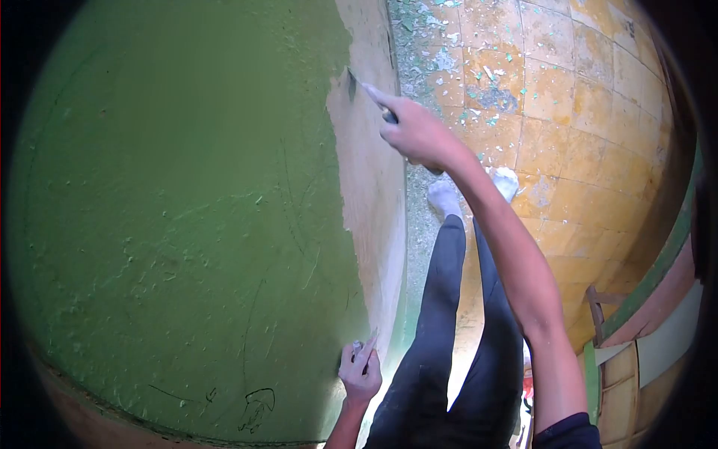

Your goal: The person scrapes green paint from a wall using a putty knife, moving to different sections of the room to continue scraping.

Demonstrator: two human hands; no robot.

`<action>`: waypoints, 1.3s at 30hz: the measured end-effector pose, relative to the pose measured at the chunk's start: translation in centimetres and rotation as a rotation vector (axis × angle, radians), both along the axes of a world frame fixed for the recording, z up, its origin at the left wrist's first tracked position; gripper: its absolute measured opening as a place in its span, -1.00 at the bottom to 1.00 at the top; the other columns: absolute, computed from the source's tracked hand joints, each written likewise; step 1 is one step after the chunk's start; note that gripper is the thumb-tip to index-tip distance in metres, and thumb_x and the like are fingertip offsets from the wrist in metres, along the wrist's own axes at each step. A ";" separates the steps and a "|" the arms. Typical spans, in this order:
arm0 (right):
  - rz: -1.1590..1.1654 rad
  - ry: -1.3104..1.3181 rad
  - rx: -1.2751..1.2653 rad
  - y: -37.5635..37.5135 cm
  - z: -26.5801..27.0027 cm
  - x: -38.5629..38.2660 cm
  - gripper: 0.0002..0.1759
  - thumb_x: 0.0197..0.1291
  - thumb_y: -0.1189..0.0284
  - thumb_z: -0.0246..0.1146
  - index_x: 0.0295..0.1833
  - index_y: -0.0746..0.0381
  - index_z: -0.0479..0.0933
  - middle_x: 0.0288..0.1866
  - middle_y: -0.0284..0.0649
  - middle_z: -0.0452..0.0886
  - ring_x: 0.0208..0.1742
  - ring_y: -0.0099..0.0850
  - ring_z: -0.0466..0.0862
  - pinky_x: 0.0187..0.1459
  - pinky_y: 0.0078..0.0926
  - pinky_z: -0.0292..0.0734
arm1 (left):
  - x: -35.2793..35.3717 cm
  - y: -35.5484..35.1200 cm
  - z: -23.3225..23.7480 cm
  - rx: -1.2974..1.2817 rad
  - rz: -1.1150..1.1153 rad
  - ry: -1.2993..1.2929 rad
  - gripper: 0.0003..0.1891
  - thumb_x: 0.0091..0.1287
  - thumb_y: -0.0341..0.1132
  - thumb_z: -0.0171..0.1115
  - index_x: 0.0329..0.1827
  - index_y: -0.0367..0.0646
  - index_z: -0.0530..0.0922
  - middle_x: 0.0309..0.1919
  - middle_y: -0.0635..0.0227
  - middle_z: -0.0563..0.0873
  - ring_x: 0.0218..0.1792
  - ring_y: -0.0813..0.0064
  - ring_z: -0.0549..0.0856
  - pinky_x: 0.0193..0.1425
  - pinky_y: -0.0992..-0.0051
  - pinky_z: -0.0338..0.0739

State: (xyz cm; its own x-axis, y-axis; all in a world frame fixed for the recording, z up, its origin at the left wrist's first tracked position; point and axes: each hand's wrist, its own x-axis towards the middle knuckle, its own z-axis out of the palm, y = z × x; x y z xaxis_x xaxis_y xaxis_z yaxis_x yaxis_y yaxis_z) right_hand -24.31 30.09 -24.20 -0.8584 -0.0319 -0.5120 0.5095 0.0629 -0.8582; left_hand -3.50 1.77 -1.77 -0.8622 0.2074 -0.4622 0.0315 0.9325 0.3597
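Hidden grips and cropped edges at the green wall (172, 209)

The right hand (415, 135) closes over the scraper (357, 84) and hides its handle, so only the blade tip shows. A small grey thing (357, 346) by the fingers of the left hand (360, 372) is too small to identify, and whether they grip it cannot be told. That forearm and the dark sleeve (570, 434) run off the bottom edge. The black scribble (256, 408) is unreadable. The wooden frame (598, 303) vanishes into the dark lens rim.

Paint flakes (430, 52) litter the yellow tiled floor (591, 127); a wooden frame (596, 310) stands nearby.
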 end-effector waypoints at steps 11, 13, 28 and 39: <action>0.085 -0.139 -0.145 0.3 2.5 1.2 -0.12 0.17 0.54 0.02 0.68 -0.04 0.13 -0.36 -0.18 0.53 -0.44 -0.42 0.51 -0.21 -0.34 0.58 | -0.3 0.1 0.2 0.013 -0.022 0.006 -0.64 0.17 -0.69 0.27 0.04 -0.29 0.74 -0.49 0.14 0.50 -0.51 0.31 0.49 -0.48 0.37 0.39; 0.050 0.097 -0.090 -1.7 2.2 3.3 -0.13 0.18 0.54 0.01 0.68 -0.02 0.14 -0.41 -0.26 0.46 -0.45 -0.45 0.48 -0.31 -0.36 0.55 | -0.3 0.3 0.1 0.044 -0.035 0.012 -0.65 0.18 -0.69 0.27 0.03 -0.30 0.74 -0.48 0.14 0.51 -0.51 0.30 0.49 -0.49 0.37 0.38; 0.012 -0.084 0.026 3.9 3.2 -4.9 -0.05 0.08 0.60 0.01 0.66 -0.14 0.16 -0.42 -0.01 0.56 -0.41 -0.19 0.62 -0.16 -0.24 0.59 | -0.4 0.0 0.4 -0.006 -0.025 -0.027 -0.66 0.18 -0.67 0.24 0.01 -0.28 0.75 -0.45 0.18 0.50 -0.51 0.36 0.48 -0.46 0.41 0.36; 0.070 0.026 -0.005 2.9 3.1 -1.7 -0.09 0.14 0.56 0.01 0.67 -0.14 0.14 -0.24 0.03 0.68 -0.38 -0.26 0.64 -0.14 -0.26 0.61 | -0.8 0.4 0.8 -0.001 -0.038 -0.046 -0.65 0.18 -0.66 0.25 0.02 -0.27 0.74 -0.45 0.16 0.52 -0.50 0.33 0.49 -0.43 0.40 0.40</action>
